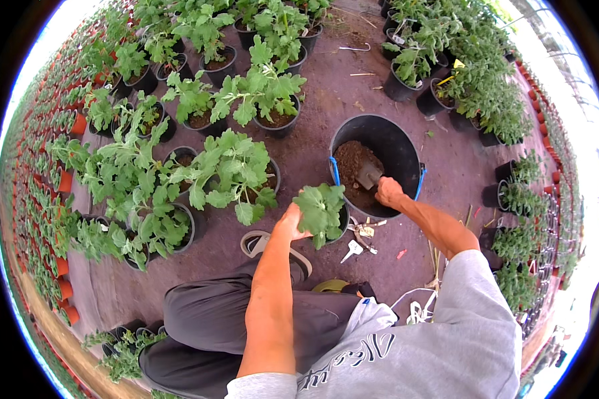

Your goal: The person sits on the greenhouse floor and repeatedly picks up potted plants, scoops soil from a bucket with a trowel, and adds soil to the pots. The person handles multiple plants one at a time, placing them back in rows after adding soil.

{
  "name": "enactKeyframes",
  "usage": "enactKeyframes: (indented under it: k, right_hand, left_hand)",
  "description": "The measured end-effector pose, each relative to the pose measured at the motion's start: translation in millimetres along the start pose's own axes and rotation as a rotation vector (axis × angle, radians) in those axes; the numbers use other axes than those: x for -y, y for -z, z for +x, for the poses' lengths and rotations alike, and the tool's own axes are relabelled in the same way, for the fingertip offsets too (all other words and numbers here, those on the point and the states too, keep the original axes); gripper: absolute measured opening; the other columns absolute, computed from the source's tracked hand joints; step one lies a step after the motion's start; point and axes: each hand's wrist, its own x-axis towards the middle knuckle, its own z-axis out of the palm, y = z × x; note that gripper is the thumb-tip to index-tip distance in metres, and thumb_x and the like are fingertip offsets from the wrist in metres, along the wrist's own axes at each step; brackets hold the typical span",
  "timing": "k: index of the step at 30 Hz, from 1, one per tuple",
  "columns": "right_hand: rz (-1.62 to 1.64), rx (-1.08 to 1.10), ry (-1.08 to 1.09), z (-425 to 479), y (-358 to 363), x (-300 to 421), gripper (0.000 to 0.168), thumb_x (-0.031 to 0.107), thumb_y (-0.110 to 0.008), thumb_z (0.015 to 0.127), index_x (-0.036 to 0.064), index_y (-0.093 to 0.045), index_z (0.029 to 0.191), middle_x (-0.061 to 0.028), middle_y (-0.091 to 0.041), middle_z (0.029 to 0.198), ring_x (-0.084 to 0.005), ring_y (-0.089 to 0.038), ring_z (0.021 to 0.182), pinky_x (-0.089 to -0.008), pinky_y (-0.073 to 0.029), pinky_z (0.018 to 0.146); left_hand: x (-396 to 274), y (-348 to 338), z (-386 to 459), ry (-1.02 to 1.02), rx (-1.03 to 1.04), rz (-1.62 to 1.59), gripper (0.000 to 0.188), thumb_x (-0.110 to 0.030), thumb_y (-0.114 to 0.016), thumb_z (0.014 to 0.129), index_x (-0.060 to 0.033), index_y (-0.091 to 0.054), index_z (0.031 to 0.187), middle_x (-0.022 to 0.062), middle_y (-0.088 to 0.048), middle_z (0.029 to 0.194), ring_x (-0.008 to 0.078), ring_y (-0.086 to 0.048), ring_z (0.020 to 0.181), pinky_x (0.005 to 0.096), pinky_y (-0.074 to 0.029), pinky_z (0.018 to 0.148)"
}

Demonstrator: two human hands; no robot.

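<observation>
My right hand grips the handle of a trowel inside a large black bucket. The trowel's blade rests on brown soil heaped at the bucket's left side. Left of the bucket, my left hand is closed around a leafy green plant or its pot; the leaves hide the fingertips. Part of that plant's black pot shows under the leaves, close against the bucket's lower left rim.
Pruning shears and a white plant tag lie below the bucket. Potted plants crowd the left, with more potted plants along the right. A metal hook lies on the purple-brown ground cloth. My sandal is below my left hand.
</observation>
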Motion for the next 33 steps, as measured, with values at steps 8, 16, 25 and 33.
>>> enactKeyframes:
  k: [8, 16, 25, 33]
  right_hand:
    - [0.585, 0.200, -0.094, 7.8, -15.2, 20.4, 0.011, 0.006, -0.059, 0.078, 0.000, -0.067, 0.082, -0.0099, -0.057, 0.054, -0.0189, -0.056, 0.043, -0.0360, -0.048, 0.040]
    - [0.800, 0.128, -0.076, -5.2, 12.2, 2.9, 0.015, 0.003, -0.060, 0.080, 0.002, -0.071, 0.091, -0.0068, -0.055, 0.055, -0.0156, -0.054, 0.044, -0.0319, -0.045, 0.041]
    - [0.983, 0.064, 0.052, -42.4, 56.2, -12.5, 0.025, 0.002, -0.058, 0.085, 0.003, -0.068, 0.108, -0.0004, -0.048, 0.055, -0.0102, -0.047, 0.045, -0.0286, -0.040, 0.041]
    - [0.849, 0.078, 0.117, -154.0, 98.2, -30.9, 0.034, 0.004, -0.057, 0.084, 0.004, -0.066, 0.116, 0.0005, -0.049, 0.057, -0.0074, -0.046, 0.047, -0.0269, -0.037, 0.044]
  left_hand:
    - [13.9, 29.1, 16.7, -0.098, -0.091, -0.163, 0.072, -0.070, -0.029, 0.095, -0.0108, -0.057, 0.125, 0.0091, -0.063, 0.121, 0.0283, -0.064, 0.102, 0.0477, -0.053, 0.088]
    - [18.8, -14.2, -6.7, -0.112, -0.190, -0.192, 0.059, -0.058, -0.037, 0.098, -0.0086, -0.060, 0.119, 0.0109, -0.064, 0.118, 0.0304, -0.064, 0.101, 0.0492, -0.052, 0.090]
    - [21.8, -1.8, 12.7, -0.237, -0.075, -0.211, 0.045, -0.043, -0.040, 0.100, -0.0080, -0.061, 0.117, 0.0120, -0.064, 0.120, 0.0313, -0.062, 0.109, 0.0508, -0.048, 0.097]
    - [15.2, -43.9, -10.1, -0.262, -0.111, -0.242, 0.043, -0.040, -0.039, 0.100, -0.0079, -0.061, 0.118, 0.0140, -0.063, 0.121, 0.0337, -0.060, 0.111, 0.0528, -0.047, 0.097]
